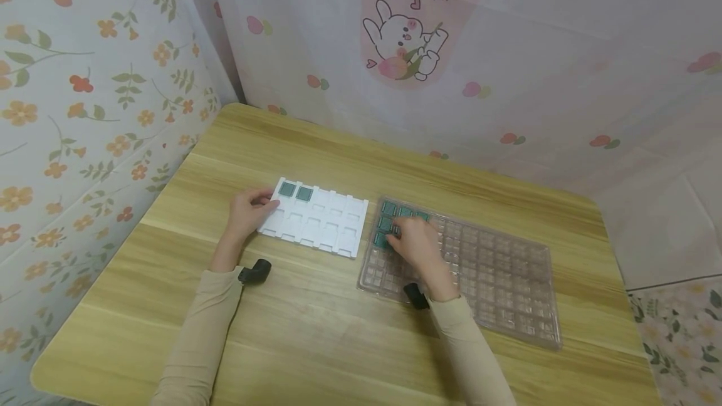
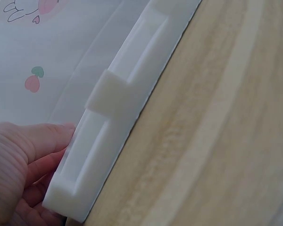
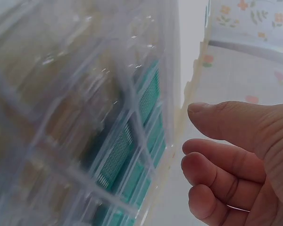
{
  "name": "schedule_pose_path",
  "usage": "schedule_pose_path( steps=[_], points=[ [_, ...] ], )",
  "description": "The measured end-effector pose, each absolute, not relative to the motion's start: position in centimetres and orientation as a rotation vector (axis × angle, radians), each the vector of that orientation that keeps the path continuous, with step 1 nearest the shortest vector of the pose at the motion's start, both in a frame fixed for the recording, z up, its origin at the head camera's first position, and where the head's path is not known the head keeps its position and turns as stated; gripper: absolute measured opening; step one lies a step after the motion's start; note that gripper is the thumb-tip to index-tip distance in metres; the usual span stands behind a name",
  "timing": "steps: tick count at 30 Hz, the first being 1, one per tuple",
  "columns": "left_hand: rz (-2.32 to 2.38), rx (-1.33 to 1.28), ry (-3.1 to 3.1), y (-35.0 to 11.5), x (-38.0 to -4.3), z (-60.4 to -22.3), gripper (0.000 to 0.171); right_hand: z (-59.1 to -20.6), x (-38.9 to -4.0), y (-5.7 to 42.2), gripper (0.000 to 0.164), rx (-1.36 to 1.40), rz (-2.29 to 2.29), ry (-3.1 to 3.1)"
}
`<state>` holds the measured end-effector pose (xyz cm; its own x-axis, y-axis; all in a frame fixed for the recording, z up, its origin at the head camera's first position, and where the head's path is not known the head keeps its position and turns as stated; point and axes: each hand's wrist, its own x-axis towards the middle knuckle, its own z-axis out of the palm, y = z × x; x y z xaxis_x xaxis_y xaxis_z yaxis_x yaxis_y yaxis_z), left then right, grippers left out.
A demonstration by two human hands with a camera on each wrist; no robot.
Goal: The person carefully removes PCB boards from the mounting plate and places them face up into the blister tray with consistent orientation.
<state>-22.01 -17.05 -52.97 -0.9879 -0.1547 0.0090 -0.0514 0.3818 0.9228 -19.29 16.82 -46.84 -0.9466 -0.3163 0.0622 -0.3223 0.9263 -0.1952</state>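
Note:
At the left end of a white compartment tray (image 1: 313, 215), my left hand (image 1: 248, 213) grips the edge. The left wrist view shows the thumb against the tray's side, with fingers partly hidden behind. Two green square chips (image 1: 304, 193) sit in its far-left pockets. My right hand (image 1: 420, 246) hovers over the left part of a clear plastic tray (image 1: 496, 287), where several green chips (image 1: 388, 208) lie in pockets. In the right wrist view its thumb and bent fingers (image 3: 200, 169) stand apart, with nothing between them, near the green chips (image 3: 115, 155).
Both trays lie on a wood-patterned table (image 1: 316, 331), the white one left of the clear one. A floral curtain (image 1: 101, 111) hangs at the left and a rabbit-print cloth (image 1: 406, 42) behind. Black wrist cameras (image 1: 256, 271) are worn on both wrists.

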Motion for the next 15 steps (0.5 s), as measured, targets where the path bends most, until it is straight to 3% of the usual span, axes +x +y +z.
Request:
schedule_pose_path(
  steps=[15],
  points=[
    [-1.645,0.159,-2.537,-17.1,-22.0,-53.1,0.031,-46.4,-20.6,14.1,0.021,0.598,0.406,-2.997]
  ],
)
